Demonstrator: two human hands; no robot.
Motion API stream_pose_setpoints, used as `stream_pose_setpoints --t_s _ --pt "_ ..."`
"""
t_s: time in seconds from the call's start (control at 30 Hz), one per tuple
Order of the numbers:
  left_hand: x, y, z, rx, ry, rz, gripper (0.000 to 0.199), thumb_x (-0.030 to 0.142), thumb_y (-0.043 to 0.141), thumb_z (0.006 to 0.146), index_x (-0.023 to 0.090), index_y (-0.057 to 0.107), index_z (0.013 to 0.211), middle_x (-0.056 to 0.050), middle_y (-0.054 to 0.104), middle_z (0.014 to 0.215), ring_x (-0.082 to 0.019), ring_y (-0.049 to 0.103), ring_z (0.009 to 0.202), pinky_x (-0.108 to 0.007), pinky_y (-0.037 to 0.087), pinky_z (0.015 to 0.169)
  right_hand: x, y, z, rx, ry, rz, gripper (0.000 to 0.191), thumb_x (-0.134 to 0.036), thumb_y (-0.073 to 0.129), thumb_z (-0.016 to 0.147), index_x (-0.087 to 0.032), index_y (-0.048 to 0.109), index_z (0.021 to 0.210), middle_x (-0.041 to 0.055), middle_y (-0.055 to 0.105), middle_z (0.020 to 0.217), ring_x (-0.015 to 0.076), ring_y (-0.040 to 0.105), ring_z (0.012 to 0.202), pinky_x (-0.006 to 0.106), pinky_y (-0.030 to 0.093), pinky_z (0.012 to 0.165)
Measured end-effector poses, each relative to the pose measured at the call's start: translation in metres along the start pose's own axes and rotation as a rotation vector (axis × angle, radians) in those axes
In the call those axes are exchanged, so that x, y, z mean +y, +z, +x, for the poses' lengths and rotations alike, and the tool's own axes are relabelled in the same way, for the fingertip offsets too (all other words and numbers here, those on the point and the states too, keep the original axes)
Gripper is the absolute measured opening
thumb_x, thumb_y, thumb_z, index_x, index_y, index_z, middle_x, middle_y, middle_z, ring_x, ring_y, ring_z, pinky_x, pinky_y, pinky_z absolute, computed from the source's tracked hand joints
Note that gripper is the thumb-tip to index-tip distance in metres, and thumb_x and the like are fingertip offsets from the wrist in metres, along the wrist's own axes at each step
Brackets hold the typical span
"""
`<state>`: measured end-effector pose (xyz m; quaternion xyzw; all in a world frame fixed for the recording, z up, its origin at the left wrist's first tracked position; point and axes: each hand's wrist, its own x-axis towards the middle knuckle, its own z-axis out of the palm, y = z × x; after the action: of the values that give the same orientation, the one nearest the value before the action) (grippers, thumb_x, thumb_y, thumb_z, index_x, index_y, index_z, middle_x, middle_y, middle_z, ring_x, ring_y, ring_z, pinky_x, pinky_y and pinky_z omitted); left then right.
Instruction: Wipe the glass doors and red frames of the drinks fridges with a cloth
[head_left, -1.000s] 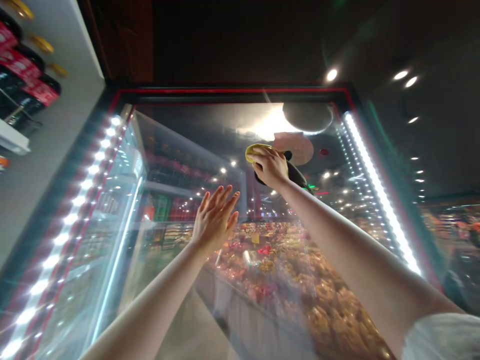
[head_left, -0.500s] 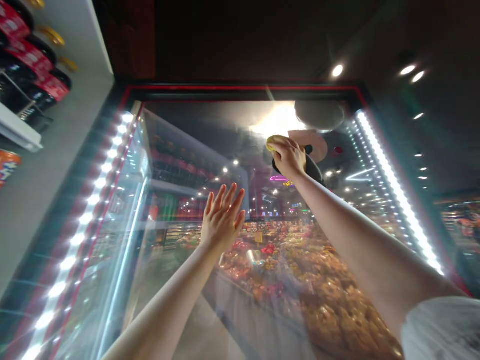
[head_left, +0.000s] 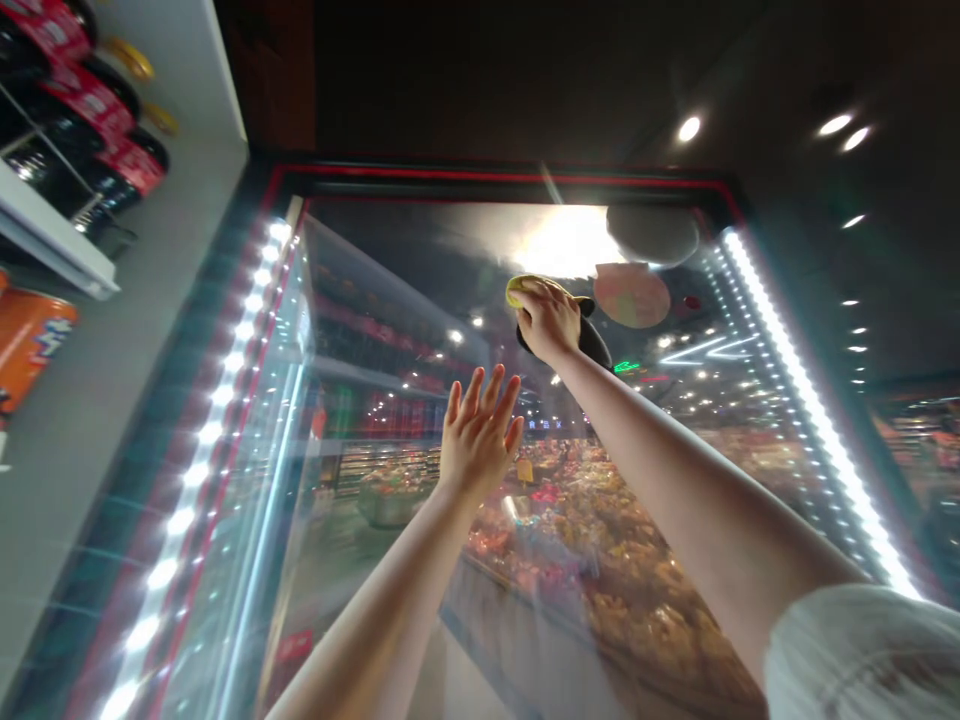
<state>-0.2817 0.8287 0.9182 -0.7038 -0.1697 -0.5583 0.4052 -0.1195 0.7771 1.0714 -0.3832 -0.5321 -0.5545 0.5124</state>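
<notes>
A dotted white LED strip (head_left: 196, 474) flares to my left and a bright white LED strip (head_left: 825, 425) to my right. Between them, the flat, clear glass pane (head_left: 405, 275) is hazed with reflections, and a blown-out white glow (head_left: 566, 240) glares above my bare right hand (head_left: 551, 320). The black ceiling (head_left: 465, 90) is dim; dark, red-labelled bottles (head_left: 90, 95) at the left edge look blurred and stretched.

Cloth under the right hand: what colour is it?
The cloth is yellow, seen in the head view.
</notes>
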Motion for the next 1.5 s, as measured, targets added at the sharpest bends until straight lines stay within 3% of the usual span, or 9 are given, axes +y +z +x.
stream_pose_setpoints --t_s 0.13,0.37,0.57,0.7,0.87,1.0,1.13,1.33,1.5 --pt "-0.001 0.005 -0.001 0.004 -0.006 0.029 0.068 0.035 0.040 0.104 0.036 0.008 0.163 -0.001 0.030 0.168 -0.030 0.023 0.156 -0.059 0.024 0.127 0.022 -0.016 -0.027 -0.077 -0.176 0.010 0.031 -0.025 0.057 0.092 -0.035 0.073 0.117 -0.0019 0.068 0.136 0.0265 0.056 0.129 0.047 0.044 0.110" --pt "-0.001 0.010 -0.003 -0.035 -0.022 0.057 0.065 0.035 0.039 0.104 0.033 0.011 0.163 -0.002 0.027 0.169 -0.029 0.021 0.157 -0.060 0.022 0.127 0.007 0.017 0.006 0.067 0.147 0.000 0.036 -0.020 0.055 0.091 -0.033 0.072 0.120 -0.0007 0.064 0.142 0.0302 0.052 0.135 0.053 0.043 0.112" --pt "-0.004 0.012 0.000 -0.082 -0.035 0.038 0.059 0.036 0.039 0.105 0.031 0.023 0.161 -0.002 0.029 0.168 -0.028 0.020 0.158 -0.059 0.020 0.128 -0.002 0.019 -0.011 -0.119 -0.200 0.125 0.035 -0.020 0.056 0.091 -0.035 0.073 0.119 -0.0028 0.065 0.141 0.0249 0.054 0.135 0.048 0.040 0.116" --pt "-0.019 -0.004 -0.009 -0.206 0.032 0.006 0.060 0.039 0.048 0.102 0.029 0.030 0.159 -0.003 0.027 0.169 -0.027 0.020 0.158 -0.056 0.024 0.127 0.016 0.009 -0.024 -0.107 -0.128 0.098 0.036 -0.018 0.056 0.090 -0.032 0.073 0.118 -0.0014 0.066 0.139 0.0257 0.055 0.132 0.046 0.043 0.113" --pt "-0.050 -0.032 -0.032 -0.175 -0.053 0.123 0.067 0.041 0.058 0.097 0.031 0.032 0.158 -0.006 0.030 0.168 -0.030 0.021 0.157 -0.062 0.019 0.127 -0.025 0.036 0.002 -0.029 0.107 0.038 0.039 -0.018 0.050 0.095 -0.030 0.069 0.127 0.0013 0.060 0.147 0.0286 0.047 0.140 0.049 0.038 0.115" --pt "-0.069 -0.041 -0.036 -0.172 -0.145 0.173 0.072 0.057 0.058 0.094 0.033 0.036 0.157 -0.009 0.027 0.169 -0.036 0.018 0.157 -0.068 0.017 0.124 -0.045 0.041 0.000 -0.094 -0.117 0.117 0.038 -0.021 0.053 0.095 -0.033 0.070 0.126 -0.0007 0.061 0.146 0.0274 0.047 0.139 0.050 0.037 0.116" --pt "-0.077 -0.037 -0.037 -0.160 -0.161 0.171 0.073 0.064 0.056 0.092 0.038 0.036 0.157 -0.005 0.026 0.170 -0.037 0.019 0.157 -0.069 0.016 0.124 -0.021 0.027 -0.016 -0.121 -0.230 0.119 0.036 -0.022 0.055 0.092 -0.032 0.072 0.122 -0.0001 0.065 0.140 0.0272 0.054 0.132 0.048 0.041 0.110" --pt "-0.078 -0.029 -0.043 -0.085 -0.137 0.199 0.075 0.063 0.060 0.091 0.039 0.035 0.157 -0.004 0.030 0.168 -0.036 0.022 0.156 -0.067 0.017 0.125 -0.045 0.048 0.009 0.048 0.056 0.051 0.033 -0.027 0.050 0.098 -0.029 0.072 0.122 0.0036 0.063 0.143 0.0307 0.050 0.135 0.052 0.038 0.111" --pt "-0.078 -0.029 -0.044 -0.092 -0.136 0.180 0.076 0.062 0.062 0.090 0.039 0.034 0.157 -0.003 0.028 0.169 -0.035 0.021 0.157 -0.066 0.017 0.126 -0.087 0.061 0.005 -0.093 -0.267 0.170 0.032 -0.028 0.047 0.101 -0.031 0.074 0.118 0.0006 0.064 0.142 0.0259 0.050 0.137 0.048 0.035 0.115"
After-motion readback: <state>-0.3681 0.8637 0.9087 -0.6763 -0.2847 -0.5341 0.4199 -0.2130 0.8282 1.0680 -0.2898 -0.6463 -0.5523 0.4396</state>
